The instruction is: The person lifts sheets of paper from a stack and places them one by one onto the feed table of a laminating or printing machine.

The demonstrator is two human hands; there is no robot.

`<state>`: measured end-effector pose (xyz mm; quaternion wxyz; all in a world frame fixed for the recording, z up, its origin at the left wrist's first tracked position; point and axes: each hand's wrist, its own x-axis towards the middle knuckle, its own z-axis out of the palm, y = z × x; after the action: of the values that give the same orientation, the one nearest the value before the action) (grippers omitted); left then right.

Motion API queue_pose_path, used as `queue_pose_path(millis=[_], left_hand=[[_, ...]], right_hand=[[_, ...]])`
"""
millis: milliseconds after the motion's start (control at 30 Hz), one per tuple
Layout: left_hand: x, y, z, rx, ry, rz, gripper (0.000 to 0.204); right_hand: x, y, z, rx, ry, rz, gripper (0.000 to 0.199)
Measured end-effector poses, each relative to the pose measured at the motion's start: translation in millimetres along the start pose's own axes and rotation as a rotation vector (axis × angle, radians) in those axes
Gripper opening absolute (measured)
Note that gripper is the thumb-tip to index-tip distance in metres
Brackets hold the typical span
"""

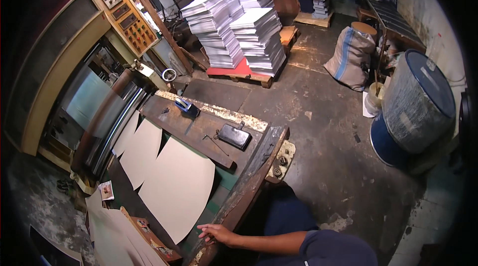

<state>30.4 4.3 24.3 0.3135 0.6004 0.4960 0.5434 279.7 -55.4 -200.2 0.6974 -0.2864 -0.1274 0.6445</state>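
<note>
The large blank cream sheet of paper or thin card (177,181) lay flat on the dark desk with green strips (227,181), close beside my bare right hand (215,234). My fingers were loosely spread and partly bent over the desk's near edge, with nothing visible in them; I could not make out whether the tips touched anything. My left hand was out of view.

I judged the sheet light for its breadth, likely to bow if lifted by one corner, fairly smooth, and easy to crease or smudge. Its near edge seemed the place to take hold, with both hands well apart and a flat pinch.

Two more cream sheets (141,151) lay beyond it toward the shiny steel roller (121,119), and I couldn't tell whether their edges overlapped. The space beneath the roller was lost in shadow. The fanned pale sheets (107,226) at lower left were cut off by the view's lower edge, and my palm was hidden.
</note>
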Motion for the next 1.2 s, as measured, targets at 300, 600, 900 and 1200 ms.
queue_pose_path(millis=[300, 600, 900, 1200], left_hand=[[-28, 20, -1, 0.325, -0.714, 0.513, 0.035], [-8, -8, -12, 0.634, -0.211, 0.597, 0.034], [-1, -22, -33, 0.873, -0.116, 0.557, 0.038], [-3, -43, -34, 0.743, -0.014, 0.577, 0.040]], right_hand=[[-12, -87, 57, -0.300, -0.382, 0.065, 0.058], [-56, -25, -4, -0.321, 0.005, 0.199, 0.033], [-139, 21, -24, -0.433, 0.023, 0.368, 0.043], [-117, 6, 11, -0.216, 0.188, 0.425, 0.048]])
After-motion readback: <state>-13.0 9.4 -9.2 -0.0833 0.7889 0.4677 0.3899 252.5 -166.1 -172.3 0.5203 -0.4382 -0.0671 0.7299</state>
